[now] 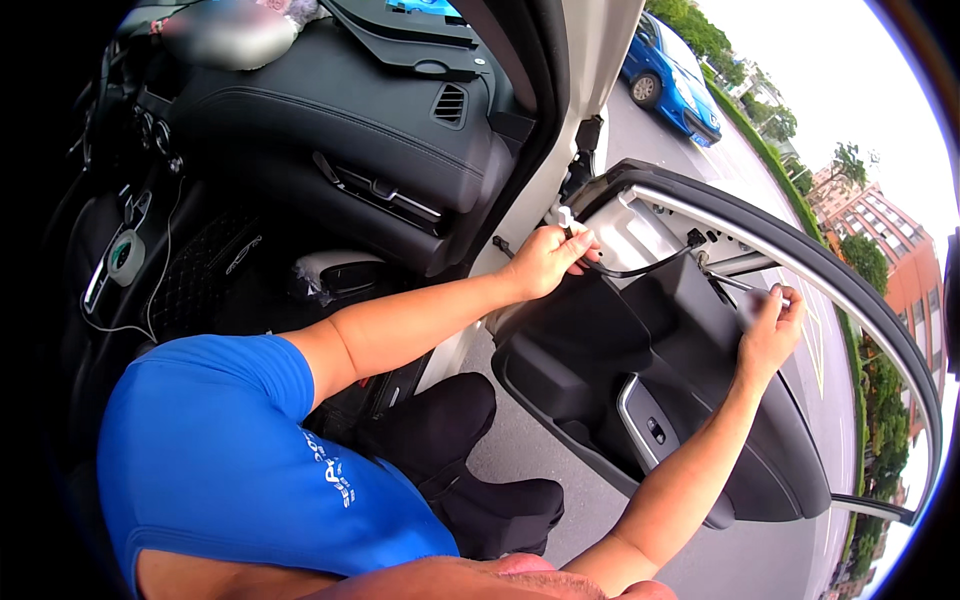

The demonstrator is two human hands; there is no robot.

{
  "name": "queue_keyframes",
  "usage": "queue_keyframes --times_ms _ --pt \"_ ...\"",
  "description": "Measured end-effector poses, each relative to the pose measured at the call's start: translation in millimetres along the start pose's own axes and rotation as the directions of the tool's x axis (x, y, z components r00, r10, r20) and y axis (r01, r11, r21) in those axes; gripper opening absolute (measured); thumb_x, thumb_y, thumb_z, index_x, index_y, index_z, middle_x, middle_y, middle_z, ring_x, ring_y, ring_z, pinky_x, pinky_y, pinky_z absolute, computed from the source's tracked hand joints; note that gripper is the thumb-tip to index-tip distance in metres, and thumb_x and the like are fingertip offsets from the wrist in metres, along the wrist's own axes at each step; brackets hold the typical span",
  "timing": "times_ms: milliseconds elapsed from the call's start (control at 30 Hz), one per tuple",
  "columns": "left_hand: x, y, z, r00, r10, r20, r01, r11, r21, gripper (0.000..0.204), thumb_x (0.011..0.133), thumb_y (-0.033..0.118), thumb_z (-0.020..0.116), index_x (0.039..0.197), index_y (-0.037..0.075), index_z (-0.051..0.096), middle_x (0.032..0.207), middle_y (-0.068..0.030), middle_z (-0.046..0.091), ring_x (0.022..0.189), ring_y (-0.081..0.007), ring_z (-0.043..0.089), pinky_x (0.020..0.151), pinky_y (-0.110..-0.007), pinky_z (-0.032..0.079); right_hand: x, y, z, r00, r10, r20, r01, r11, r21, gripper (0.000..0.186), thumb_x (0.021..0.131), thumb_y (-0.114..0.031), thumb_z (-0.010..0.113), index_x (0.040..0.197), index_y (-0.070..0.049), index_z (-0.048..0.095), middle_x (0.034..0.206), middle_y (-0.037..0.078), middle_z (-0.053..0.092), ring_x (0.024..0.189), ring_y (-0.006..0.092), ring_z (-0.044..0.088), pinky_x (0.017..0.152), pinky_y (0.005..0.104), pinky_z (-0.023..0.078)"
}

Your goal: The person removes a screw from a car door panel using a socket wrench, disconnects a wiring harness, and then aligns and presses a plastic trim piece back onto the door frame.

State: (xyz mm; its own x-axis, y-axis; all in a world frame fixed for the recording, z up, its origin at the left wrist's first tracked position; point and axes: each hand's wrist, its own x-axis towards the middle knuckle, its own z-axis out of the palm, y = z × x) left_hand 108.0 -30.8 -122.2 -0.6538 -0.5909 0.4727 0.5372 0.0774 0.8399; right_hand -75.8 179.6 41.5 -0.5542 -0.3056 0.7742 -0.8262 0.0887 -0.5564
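Observation:
My left hand [548, 262] is closed on a black cable [632, 273] with a white piece [566, 217] sticking up above the fingers. The cable curves along the top of the black door panel [700, 330] to a black connector [695, 238] on the door. My right hand [772, 330] pinches a thin rod-like tool [730, 281], whose tip reaches the door's upper edge beside the connector. Its handle end is blurred. White inner metal [630, 232] of the open car door shows above the panel.
The door's window frame [905, 370] arches on the right. A window switch [656, 430] sits on the armrest. To the left are the dashboard [330, 120], a roll of tape [126, 256] on the console and a thin white cord [160, 270]. A blue car [675, 80] stands outside.

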Motion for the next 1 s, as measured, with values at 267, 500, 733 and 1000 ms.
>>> queue_keyframes --times_ms 267,500,733,1000 --pt "-43.6 15.7 -24.4 0.966 -0.179 0.187 0.225 0.938 -0.263 0.031 0.103 0.025 0.048 0.120 -0.001 0.055 0.098 -0.0140 0.064 0.091 -0.0241 0.068 0.080 -0.035 0.058 9.6 1.0 -4.8 0.966 0.231 0.118 -0.258 0.893 0.368 0.018 0.100 -0.020 0.052 0.106 -0.003 0.055 0.091 0.013 0.071 0.064 0.0079 0.058 0.055 0.0195 0.040" --pt "-49.4 34.7 -27.9 0.921 -0.020 0.389 0.234 0.825 -0.514 0.030 0.100 0.012 0.051 0.127 -0.002 0.050 0.106 -0.0174 0.064 0.101 -0.0308 0.066 0.085 -0.041 0.057 -8.2 -12.0 -25.7 0.931 0.269 0.245 -0.343 0.426 0.837 0.032 0.102 -0.022 0.047 0.126 0.000 0.050 0.078 0.005 0.053 0.075 0.0165 0.049 0.063 0.0294 0.039" --pt "-50.1 24.5 -45.2 0.950 -0.091 0.298 0.191 0.926 -0.327 0.033 0.104 0.019 0.043 0.130 0.000 0.049 0.107 -0.0167 0.063 0.102 -0.0296 0.066 0.086 -0.040 0.056 -44.6 -45.9 -41.9 0.938 0.292 0.187 -0.338 0.887 0.316 0.043 0.095 -0.010 0.060 0.134 0.002 0.045 0.073 0.000 0.051 0.060 0.0058 0.044 0.052 0.0212 0.036" --pt "-58.4 41.8 -39.6 0.959 -0.054 0.278 0.089 0.989 -0.116 0.031 0.102 0.015 0.049 0.128 -0.002 0.054 0.110 -0.0152 0.063 0.106 -0.0249 0.063 0.088 -0.036 0.055 -31.9 -45.2 -13.2 0.953 0.045 0.300 0.125 0.841 -0.526 0.022 0.089 -0.013 0.065 0.104 0.002 0.068 0.100 0.017 0.067 0.088 0.0323 0.067 0.079 0.0385 0.051"
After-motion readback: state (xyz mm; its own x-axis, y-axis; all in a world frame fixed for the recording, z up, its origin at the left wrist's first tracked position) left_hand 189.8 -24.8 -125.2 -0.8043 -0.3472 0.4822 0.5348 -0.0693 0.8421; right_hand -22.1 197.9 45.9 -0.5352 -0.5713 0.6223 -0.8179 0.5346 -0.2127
